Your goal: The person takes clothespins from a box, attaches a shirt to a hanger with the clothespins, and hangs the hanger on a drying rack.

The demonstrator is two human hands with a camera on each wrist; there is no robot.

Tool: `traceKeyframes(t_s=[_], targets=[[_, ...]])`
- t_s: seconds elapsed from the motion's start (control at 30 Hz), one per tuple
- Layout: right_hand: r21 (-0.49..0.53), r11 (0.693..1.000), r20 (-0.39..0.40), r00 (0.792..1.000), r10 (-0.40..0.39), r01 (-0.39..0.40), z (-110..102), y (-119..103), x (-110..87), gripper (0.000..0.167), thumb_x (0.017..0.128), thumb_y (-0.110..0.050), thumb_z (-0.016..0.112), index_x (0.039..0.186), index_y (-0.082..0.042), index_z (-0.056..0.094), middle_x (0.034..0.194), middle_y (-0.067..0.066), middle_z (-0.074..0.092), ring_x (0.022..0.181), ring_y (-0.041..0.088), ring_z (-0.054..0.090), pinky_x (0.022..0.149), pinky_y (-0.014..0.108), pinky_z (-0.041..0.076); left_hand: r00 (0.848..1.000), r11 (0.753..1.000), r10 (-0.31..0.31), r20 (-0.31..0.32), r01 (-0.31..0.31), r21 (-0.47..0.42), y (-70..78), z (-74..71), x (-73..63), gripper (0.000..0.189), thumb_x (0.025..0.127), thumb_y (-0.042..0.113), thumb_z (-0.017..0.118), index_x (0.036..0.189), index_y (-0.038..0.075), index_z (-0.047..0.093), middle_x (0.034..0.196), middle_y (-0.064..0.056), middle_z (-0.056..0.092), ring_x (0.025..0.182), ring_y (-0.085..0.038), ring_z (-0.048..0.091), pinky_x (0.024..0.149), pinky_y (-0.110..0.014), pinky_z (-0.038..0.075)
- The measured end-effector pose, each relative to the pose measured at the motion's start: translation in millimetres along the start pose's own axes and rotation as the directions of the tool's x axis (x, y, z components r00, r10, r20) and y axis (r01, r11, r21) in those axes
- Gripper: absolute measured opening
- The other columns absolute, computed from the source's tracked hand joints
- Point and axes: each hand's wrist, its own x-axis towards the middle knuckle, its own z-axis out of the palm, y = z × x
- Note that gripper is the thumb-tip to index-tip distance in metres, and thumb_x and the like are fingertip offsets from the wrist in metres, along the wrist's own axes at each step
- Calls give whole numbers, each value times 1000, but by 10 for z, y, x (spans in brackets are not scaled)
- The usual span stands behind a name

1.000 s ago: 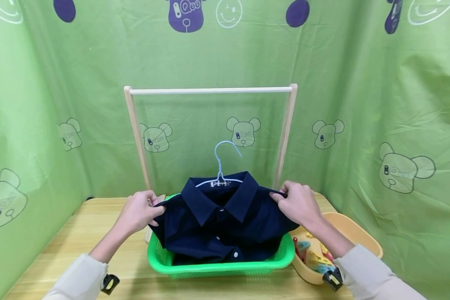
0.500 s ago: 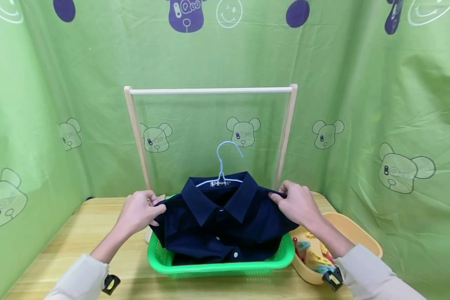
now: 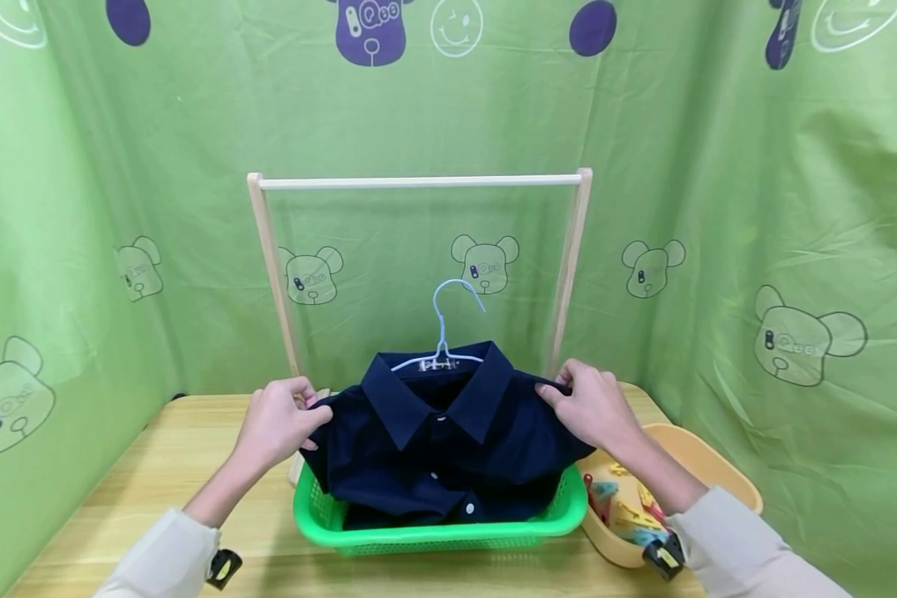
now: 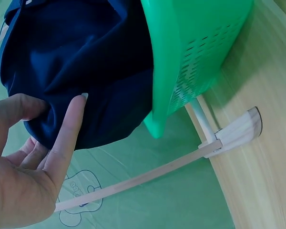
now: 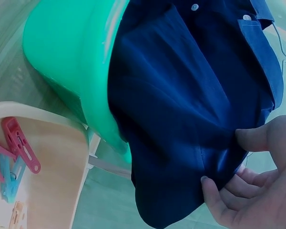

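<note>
A dark navy collared shirt (image 3: 441,465) with white buttons lies spread over a green plastic basket (image 3: 448,536), its lower part inside. Out of the collar rises the hook of a pale blue wire hanger (image 3: 441,324); the hanger's arms run under the shirt and are mostly hidden. My left hand (image 3: 280,419) pinches the shirt's shoulder on the left, thumb and fingers on the cloth, as the left wrist view also shows. At the opposite shoulder, my right hand (image 3: 594,407) pinches the fabric between thumb and fingers.
Behind the basket stands a wooden rack with a white crossbar (image 3: 419,182). To the right, a light orange tub (image 3: 706,465) holds several coloured clothespins (image 3: 635,519). Everything stands on a wooden table (image 3: 172,465), with a green printed curtain (image 3: 830,208) around it.
The hanger's hook has shifted very slightly to the right. Both hands keep their hold on the shoulders and have barely moved.
</note>
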Motion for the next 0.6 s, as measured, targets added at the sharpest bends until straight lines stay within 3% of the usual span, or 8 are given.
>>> traceKeyframes(t_s=[0.23,0.47,0.6], targets=[[6,1000,-2,1000,4,-4,12,1,-6,27,94,-30,69,84,-8,58,70,4,55,63,20,52,57,31,38,1000,1000,-8,-10,8,-4,-12,11,4,9,81,12,64,80,5,59,56,-7,62,47,-16,70,52,-28,56],[8,1000,3,1000,-1,1,6,0,1,27,94,-30,69,82,-8,57,69,4,55,63,20,52,57,31,38,1000,999,23,-11,-23,-27,-40,20,9,6,83,11,65,83,6,65,67,-6,70,48,-16,70,52,-28,56],[10,1000,10,1000,-1,1,8,3,1,27,94,-30,69,82,-8,57,69,4,55,63,20,52,57,31,38,1000,1000,14,-3,-14,2,-34,18,3,7,83,13,65,81,6,64,62,-5,68,49,-15,70,52,-27,56]])
